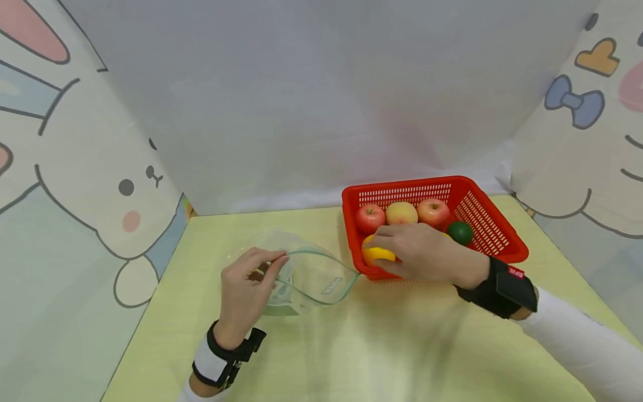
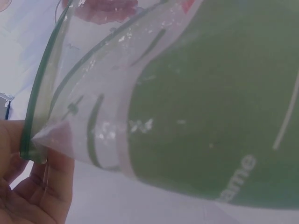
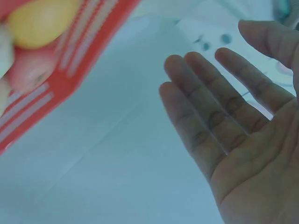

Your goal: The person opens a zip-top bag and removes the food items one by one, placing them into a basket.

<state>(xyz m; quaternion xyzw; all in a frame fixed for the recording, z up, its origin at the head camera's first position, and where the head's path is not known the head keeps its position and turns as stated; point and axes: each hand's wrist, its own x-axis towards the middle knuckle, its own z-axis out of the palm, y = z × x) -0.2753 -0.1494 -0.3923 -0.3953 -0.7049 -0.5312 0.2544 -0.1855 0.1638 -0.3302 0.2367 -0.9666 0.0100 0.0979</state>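
Note:
My left hand (image 1: pixel 247 290) pinches the rim of a clear zip bag (image 1: pixel 321 279) between thumb and fingertips. The bag's mouth, edged in green, gapes to the right, its far corner overlapping the basket's rim. Up close in the left wrist view, the bag (image 2: pixel 210 107) shows a green printed panel. Over the front left corner of a red basket (image 1: pixel 514 254), my right hand (image 1: pixel 427 254) has its fingers curled round a yellow lemon (image 1: pixel 377 254). The right wrist view disagrees: there the right hand (image 3: pixel 252 126) is straight-fingered, apart from the basket (image 3: pixel 70 79) and holding nothing.
Inside the basket are red apples (image 1: pixel 370 218), a pale yellow round fruit (image 1: pixel 402 213) and a dark green fruit (image 1: pixel 459 233). A pale yellow-green table (image 1: pixel 321 357) lies under everything. A grey-white back wall (image 1: pixel 301 111) and cartoon-printed side panels (image 1: pixel 100 184) enclose it.

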